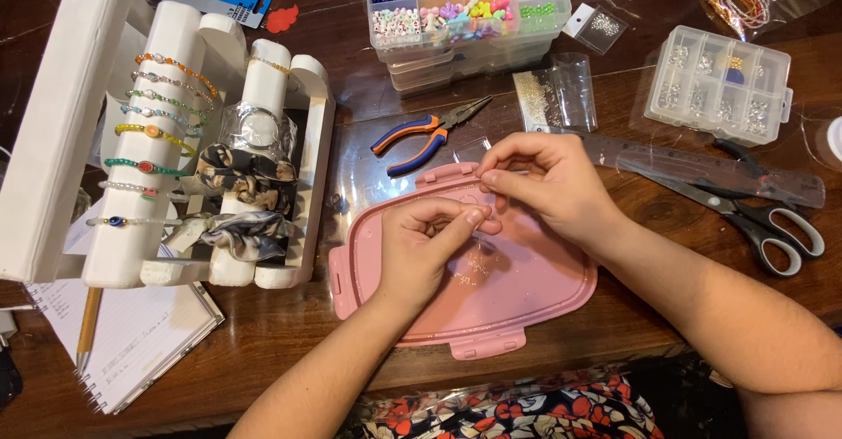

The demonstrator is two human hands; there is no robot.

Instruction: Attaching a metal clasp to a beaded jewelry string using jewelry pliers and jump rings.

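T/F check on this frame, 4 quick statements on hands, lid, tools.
1. Both hands work above the pink plastic lid. True: left hand and right hand pinch close together over it.
2. The orange-and-blue-handled pliers are in the right hand. False: they lie on the brown wooden table, beyond the lid.
3. The black-handled scissors lie right of the hands. True.
4. The white bracelet stand is bare. False: beaded bracelets wrap round it.

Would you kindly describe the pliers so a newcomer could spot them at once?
Start at the pink lid under both hands. Just beyond its far edge, on the wooden table, lie the pliers. Orange-and-blue handles set them apart from the black-handled scissors.
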